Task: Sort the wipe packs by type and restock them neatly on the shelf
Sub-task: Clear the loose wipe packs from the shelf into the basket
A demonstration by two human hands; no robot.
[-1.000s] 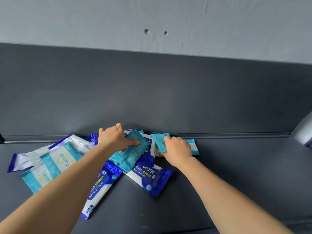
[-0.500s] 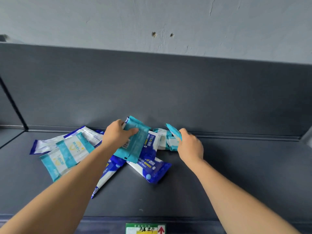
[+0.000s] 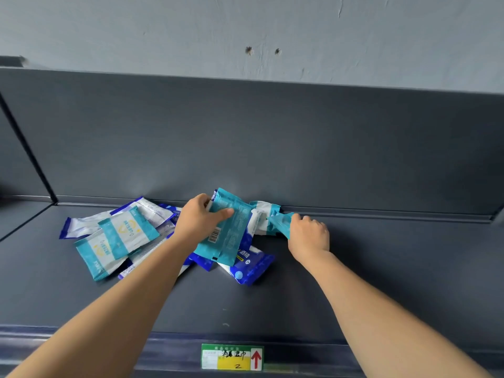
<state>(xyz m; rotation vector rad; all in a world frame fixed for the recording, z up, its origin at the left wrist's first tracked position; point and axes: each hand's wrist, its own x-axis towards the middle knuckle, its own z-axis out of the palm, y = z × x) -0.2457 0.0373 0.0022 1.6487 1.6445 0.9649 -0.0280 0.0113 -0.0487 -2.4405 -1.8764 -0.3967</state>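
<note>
Step in hand: sorting, not yet restocking. The wipe packs lie in a mixed, overlapping heap on the shelf (image 3: 381,268), left of centre and toward the far back panel (image 3: 272,145). The left hand (image 3: 200,223) holds a teal pack (image 3: 226,236) raised off the heap, barcode side up, with the thumb across its face and the fingers curled behind its far end; the grip is clamped on that pack. The right hand (image 3: 309,236) has its fingers curled on a second teal pack (image 3: 281,222) at the right edge of the heap, near the back panel. That grip is closed on it, but whether the pack is clear of the shelf cannot be told. Unsorted are two teal-and-white packs (image 3: 128,233) face up at the left, a white pack with blue ends (image 3: 90,225) beyond them, and dark blue alcohol packs (image 3: 248,268) partly under the raised one. Assessment: the teal type is being pulled out first, and little of the task is done. The next move calls for bringing the two teal packs together, edges squared. They should then be set on the shelf to the right, well apart from the heap, without dragging the blue packs beneath. A label (image 3: 231,356) sits on the near shelf edge.
</note>
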